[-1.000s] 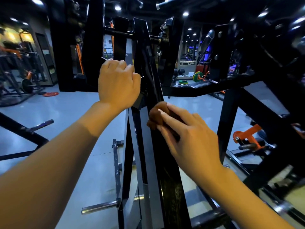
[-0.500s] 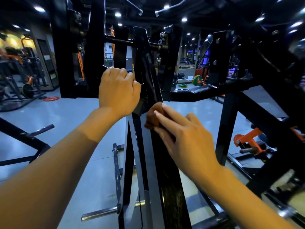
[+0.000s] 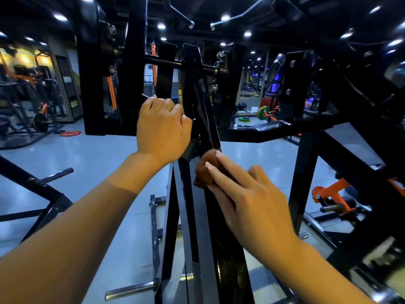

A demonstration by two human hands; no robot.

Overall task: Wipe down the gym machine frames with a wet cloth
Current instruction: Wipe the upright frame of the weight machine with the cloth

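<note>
The right hand (image 3: 252,200) presses a crumpled brown cloth (image 3: 203,170) on the slanted black steel frame bar (image 3: 228,260) with straight fingers. The left hand (image 3: 163,126) grips a frame part above. The small cloth may slip from under the flat fingers.

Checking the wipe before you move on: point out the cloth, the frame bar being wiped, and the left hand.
cloth (image 3: 202,170), head view, on the brown wad ahead of the right fingertips.
frame bar (image 3: 228,266), head view, on its glossy face below the cloth.
left hand (image 3: 163,126), head view, on the back of the hand.
</note>
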